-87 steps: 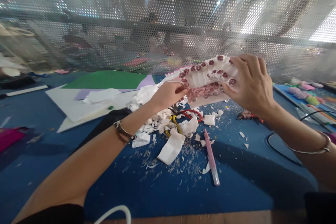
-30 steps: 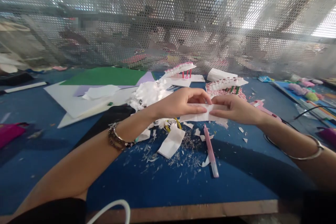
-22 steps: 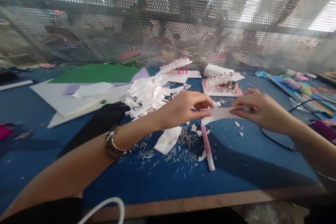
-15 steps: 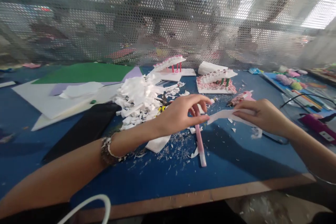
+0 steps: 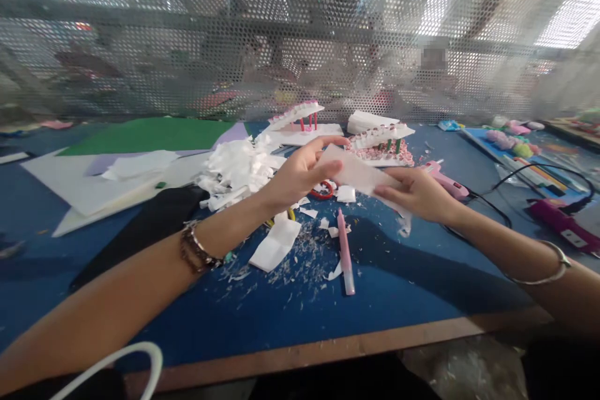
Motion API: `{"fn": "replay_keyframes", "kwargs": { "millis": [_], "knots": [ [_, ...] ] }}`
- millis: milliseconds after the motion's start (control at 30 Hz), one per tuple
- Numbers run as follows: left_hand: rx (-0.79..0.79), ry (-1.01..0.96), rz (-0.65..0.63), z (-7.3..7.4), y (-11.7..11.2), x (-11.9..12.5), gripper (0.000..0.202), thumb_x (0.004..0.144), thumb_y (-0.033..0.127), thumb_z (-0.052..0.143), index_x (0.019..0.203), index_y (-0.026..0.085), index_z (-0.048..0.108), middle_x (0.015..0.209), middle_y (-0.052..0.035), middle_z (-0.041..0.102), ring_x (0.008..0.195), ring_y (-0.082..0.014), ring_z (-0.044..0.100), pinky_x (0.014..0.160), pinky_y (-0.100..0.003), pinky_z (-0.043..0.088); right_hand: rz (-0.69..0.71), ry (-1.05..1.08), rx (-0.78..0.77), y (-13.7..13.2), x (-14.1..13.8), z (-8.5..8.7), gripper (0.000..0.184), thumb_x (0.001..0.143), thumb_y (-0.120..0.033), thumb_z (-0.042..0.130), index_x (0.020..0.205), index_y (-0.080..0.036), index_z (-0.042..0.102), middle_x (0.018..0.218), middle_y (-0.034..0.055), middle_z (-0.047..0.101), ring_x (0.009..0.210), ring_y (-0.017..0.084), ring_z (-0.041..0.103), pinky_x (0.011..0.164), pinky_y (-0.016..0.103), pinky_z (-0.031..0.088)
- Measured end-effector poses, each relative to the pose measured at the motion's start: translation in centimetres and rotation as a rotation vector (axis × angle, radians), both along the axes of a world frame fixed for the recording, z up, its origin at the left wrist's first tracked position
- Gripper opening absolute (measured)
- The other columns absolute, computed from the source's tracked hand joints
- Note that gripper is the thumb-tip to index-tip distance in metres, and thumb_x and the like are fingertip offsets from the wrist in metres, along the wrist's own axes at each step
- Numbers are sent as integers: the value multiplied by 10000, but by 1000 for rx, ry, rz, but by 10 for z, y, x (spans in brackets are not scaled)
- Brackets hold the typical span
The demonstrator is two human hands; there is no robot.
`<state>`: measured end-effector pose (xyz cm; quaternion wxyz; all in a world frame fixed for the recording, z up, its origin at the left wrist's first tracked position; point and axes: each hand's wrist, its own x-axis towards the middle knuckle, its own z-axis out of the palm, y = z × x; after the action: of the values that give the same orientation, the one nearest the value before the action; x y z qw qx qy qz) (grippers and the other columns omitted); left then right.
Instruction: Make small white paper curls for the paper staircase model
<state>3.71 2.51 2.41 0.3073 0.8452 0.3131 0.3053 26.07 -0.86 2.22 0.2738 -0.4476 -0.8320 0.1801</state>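
Observation:
A strip of white paper (image 5: pixel 359 170) is stretched in the air between my two hands, tilted down to the right. My left hand (image 5: pixel 304 172) has its left end between thumb and fingers. The right end is pinched in my right hand (image 5: pixel 415 195). Under the strip, a pink pen-like stick (image 5: pixel 345 253) lies on the blue table among white shavings. Left of it is a piece of white paper (image 5: pixel 275 244). A red ring-shaped handle (image 5: pixel 322 190) and a yellow handle (image 5: pixel 287 215) show partly beneath my left hand and paper bits.
White scraps (image 5: pixel 241 162) are heaped left of my hands. Two small white models stand behind, one on pink posts (image 5: pixel 307 120), one on green posts (image 5: pixel 389 144). A pink glue gun (image 5: pixel 447 181) with a black cord lies right. A black pouch (image 5: pixel 150 231) lies left.
My left hand has moved up and closed on the paper's left end. My right hand has shifted left, and the strip is now higher. The glue gun shows more plainly.

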Motion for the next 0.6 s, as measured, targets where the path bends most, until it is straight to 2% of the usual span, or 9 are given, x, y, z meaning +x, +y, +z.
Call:
{"fn": "replay_keyframes", "kwargs": {
  "millis": [100,167,200,267,333,400,433,500,600],
  "knots": [
    [-242,-117,-170,-12,4,12,486,790,350,486,1216,140,381,1177,-166,525,1016,-202,561,776,-275,479,-91,161,58,4,-15,4,276,808,-424,482,712,-166,506,579,-24,449,502,72,385,449,229,281],
    [-343,-82,-256,-16,-2,27,504,758,322,524,1209,162,368,1181,-153,529,1007,-187,565,785,-274,479,-127,220,107,4,-27,7,262,805,-414,483,708,-171,503,570,-20,450,503,79,391,460,241,298],
    [-366,-59,-279,-16,-6,34,433,785,343,493,1163,153,405,1100,-141,575,961,-174,579,774,-269,478,-136,242,122,4,-32,9,260,803,-414,486,703,-174,502,571,-17,456,507,83,399,466,247,308],
    [-415,-21,-293,-14,-16,46,304,828,409,432,935,134,508,845,-102,622,770,-143,596,691,-248,481,-155,290,119,4,-38,12,258,797,-422,494,711,-178,503,582,-8,481,517,91,423,473,254,327],
    [-440,23,-290,-9,-24,49,330,874,430,344,790,156,508,574,-15,516,537,-99,501,546,-229,440,-197,347,110,5,-38,15,244,794,-418,499,728,-183,505,581,-7,494,511,93,436,463,251,330],
    [-431,56,-281,-5,-26,45,375,902,431,259,733,182,481,457,44,338,415,-83,348,444,-226,355,-258,378,139,7,-32,18,233,792,-410,506,720,-188,497,559,-17,473,485,87,420,443,242,313],
    [-414,65,-264,-3,-23,40,387,907,432,233,718,190,469,450,52,288,400,-82,301,427,-226,325,-286,379,159,8,-27,19,234,793,-410,506,711,-191,490,545,-22,457,471,84,408,432,239,302],
    [-348,71,-176,-2,-8,27,388,903,431,240,697,190,463,484,42,311,420,-81,305,437,-224,320,-334,352,197,10,-15,20,254,794,-424,507,687,-196,476,531,-26,435,451,83,392,415,237,284],
    [-144,59,121,0,34,-1,325,889,383,294,771,178,518,558,11,415,483,-90,381,472,-227,338,-357,229,193,14,4,16,282,810,-451,482,688,-198,503,524,-17,455,448,100,415,409,244,287]
  ]
}}
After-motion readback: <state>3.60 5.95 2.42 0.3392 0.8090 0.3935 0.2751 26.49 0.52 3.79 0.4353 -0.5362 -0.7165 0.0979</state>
